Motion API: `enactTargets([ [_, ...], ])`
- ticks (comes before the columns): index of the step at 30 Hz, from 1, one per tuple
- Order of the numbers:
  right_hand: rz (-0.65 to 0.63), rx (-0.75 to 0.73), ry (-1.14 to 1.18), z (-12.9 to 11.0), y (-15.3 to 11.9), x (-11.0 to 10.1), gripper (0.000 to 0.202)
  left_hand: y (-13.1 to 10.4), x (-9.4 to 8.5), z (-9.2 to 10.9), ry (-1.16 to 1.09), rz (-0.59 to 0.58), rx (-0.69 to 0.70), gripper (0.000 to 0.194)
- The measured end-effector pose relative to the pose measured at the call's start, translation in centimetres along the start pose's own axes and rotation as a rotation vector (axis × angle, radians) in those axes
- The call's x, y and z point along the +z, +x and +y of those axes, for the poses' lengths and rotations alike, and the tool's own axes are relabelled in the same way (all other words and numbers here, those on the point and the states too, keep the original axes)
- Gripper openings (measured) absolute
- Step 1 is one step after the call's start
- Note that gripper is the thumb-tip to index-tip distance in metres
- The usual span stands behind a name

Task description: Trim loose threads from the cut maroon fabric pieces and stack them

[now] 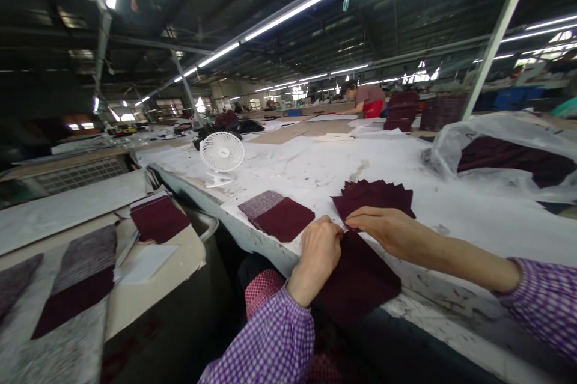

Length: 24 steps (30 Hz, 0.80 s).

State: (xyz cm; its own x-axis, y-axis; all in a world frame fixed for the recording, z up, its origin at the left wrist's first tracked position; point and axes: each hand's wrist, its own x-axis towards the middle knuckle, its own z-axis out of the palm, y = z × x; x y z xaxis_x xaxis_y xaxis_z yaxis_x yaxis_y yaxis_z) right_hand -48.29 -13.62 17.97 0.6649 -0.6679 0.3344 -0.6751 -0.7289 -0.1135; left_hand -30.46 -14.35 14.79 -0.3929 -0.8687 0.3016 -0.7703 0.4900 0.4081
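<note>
A dark maroon cloth piece point(360, 279) hangs partly over the table's front edge. My left hand point(318, 252) is closed at its upper left corner, fingers curled on the cloth. Close beside it, my right hand point(390, 228) has its fingers pressed together, fingertips at the same corner of the cloth. Behind my right hand lies a fanned stack of maroon pieces point(376, 195) with jagged edges. To the left of my left hand is a flat stack point(282, 216), part grey and part maroon. The white-covered table point(288, 161) bears these.
A small white fan point(222, 152) stands near the table's left edge. On the right lies a clear plastic bag point(509, 155) with maroon cloth. A lower left surface point(148, 300) holds more cloth pieces. Farther back, a person point(372, 98) leans over the table.
</note>
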Motion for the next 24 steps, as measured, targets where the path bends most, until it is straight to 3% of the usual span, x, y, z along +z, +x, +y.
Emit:
enactTargets([
  [5,-0.124,0.082,-0.063,0.6,-0.9,1.5,0.030,0.4,0.6,0.8,0.052,-0.008,-0.009,0.027],
  [9,-0.157,0.081,-0.062,0.7,-1.0,1.6,0.032,-0.1,-0.1,-1.1,-0.072,-0.013,0.031,0.016],
  [14,-0.139,0.060,-0.044,0.5,-0.9,1.3,0.036,-1.5,-0.7,-3.6,-0.231,0.060,0.120,0.016],
  [19,-0.199,0.033,-0.105,0.3,-0.9,1.5,0.042,-2.4,-0.5,-4.4,-0.254,0.116,0.173,0.016],
  [24,-0.293,-0.019,-0.310,-0.6,0.0,1.2,0.052,-2.8,-0.7,-4.7,-0.150,0.146,0.266,0.025],
])
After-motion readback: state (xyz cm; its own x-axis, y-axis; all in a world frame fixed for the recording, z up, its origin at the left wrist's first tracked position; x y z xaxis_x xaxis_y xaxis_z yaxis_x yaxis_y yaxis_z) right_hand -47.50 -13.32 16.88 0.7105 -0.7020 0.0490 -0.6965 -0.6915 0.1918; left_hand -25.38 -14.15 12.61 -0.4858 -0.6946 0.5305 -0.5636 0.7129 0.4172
